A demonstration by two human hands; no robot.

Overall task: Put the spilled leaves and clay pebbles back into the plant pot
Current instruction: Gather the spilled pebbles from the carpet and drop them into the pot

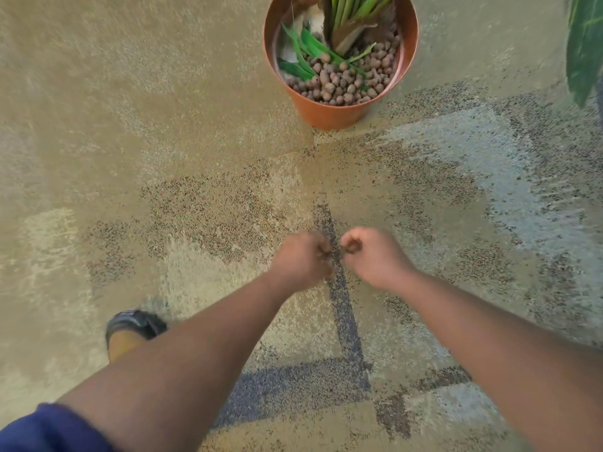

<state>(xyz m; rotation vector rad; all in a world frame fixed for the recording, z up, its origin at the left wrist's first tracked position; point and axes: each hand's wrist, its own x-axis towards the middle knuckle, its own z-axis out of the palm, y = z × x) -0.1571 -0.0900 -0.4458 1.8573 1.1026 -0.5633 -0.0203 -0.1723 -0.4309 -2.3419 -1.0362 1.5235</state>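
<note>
The orange plant pot [329, 116] stands on the carpet at the top centre. Inside it lie brown clay pebbles [346, 83], loose green leaves [308, 44] and the plant's stems. My left hand [301, 261] and my right hand [372, 256] hover side by side over the carpet, well short of the pot. Both have their fingers curled in, and small dark brown bits that look like clay pebbles show at the fingertips of each. The hands are blurred. I see no loose pebbles or leaves on the floor.
Patterned beige and grey carpet [163, 125] covers the whole floor. A large green leaf of another plant [584, 50] hangs at the top right edge. My foot in a dark shoe [135, 324] is at the lower left.
</note>
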